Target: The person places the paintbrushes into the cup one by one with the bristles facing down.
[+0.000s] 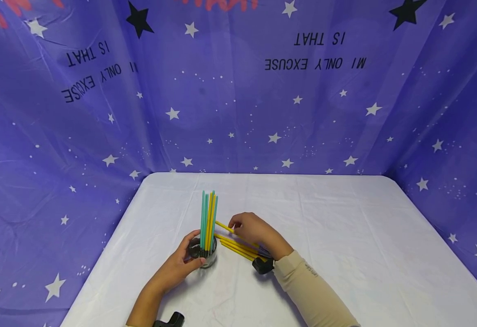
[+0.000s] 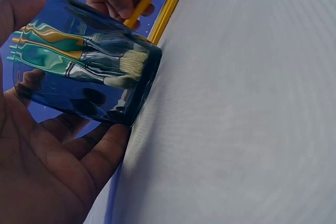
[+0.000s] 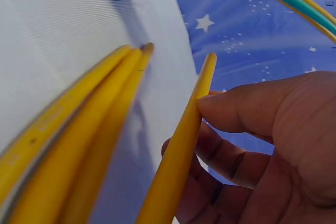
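Note:
A clear glass jar (image 2: 58, 95) stands on the table holding several brushes, bristles down, with green handles (image 1: 202, 218) and yellow handles (image 1: 209, 222) pointing up. The left hand (image 1: 177, 268) curls its fingers and thumb round the jar. Just right of the jar, the right hand (image 1: 255, 228) pinches one yellow brush handle (image 3: 181, 153) between thumb and fingers, its tip raised off the cloth. Several more yellow brushes (image 3: 100, 98) lie side by side on the table below that hand; their bristle ends are partly hidden by the right wrist.
A white cloth covers the table (image 1: 345, 236). Purple curtains (image 1: 238, 91) with stars and lettering hang behind it and on both sides. Black wrist devices (image 1: 262, 265) are worn on both arms, and a beige sleeve (image 1: 312, 290) covers the right forearm.

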Motion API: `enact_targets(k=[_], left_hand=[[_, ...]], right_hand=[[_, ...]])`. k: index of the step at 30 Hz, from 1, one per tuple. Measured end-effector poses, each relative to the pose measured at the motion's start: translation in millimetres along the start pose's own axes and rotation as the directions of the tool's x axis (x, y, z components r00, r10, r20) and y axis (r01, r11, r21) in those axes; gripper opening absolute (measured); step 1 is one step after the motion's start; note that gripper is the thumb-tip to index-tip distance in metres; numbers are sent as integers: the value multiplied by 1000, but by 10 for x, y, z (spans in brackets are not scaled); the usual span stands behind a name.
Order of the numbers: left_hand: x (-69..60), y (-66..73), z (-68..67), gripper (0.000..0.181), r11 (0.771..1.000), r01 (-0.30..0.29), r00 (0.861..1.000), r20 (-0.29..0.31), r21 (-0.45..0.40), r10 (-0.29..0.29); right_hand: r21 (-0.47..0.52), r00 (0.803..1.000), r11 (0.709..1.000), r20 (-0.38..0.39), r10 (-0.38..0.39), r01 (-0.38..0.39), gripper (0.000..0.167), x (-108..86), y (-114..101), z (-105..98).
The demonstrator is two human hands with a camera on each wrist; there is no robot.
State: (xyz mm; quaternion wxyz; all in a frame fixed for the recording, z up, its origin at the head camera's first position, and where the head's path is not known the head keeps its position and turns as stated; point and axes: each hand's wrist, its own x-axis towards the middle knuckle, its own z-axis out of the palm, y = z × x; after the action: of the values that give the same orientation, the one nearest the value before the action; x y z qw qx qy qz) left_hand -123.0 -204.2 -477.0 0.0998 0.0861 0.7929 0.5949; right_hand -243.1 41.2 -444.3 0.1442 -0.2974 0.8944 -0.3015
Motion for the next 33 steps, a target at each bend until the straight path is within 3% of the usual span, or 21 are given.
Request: enact_targets(k=[9, 16, 19, 24, 33], left_hand=[[-7, -9, 4, 75, 1000, -18, 1000, -7, 4, 18], [-7, -8, -6, 75, 1000, -30, 1000, 3, 3, 30], [-10, -3, -9, 75, 999, -43, 999, 15, 10, 43], [-13, -3, -7, 74, 998, -59, 998, 23, 14, 58], [-7, -21, -8, 75, 999, -52, 998, 24, 5, 51]], right_hand=[[77, 996, 997, -88, -9, 15, 17, -45, -27, -125], [238, 986, 971, -162, 33, 6, 14, -65, -69, -178], [348, 981, 937, -191, 42, 28, 14, -78, -104, -195], [523, 969, 850, -239, 67, 70, 14, -96, -161, -205], [649, 935, 745, -339, 99, 157, 18, -117, -266, -205]])
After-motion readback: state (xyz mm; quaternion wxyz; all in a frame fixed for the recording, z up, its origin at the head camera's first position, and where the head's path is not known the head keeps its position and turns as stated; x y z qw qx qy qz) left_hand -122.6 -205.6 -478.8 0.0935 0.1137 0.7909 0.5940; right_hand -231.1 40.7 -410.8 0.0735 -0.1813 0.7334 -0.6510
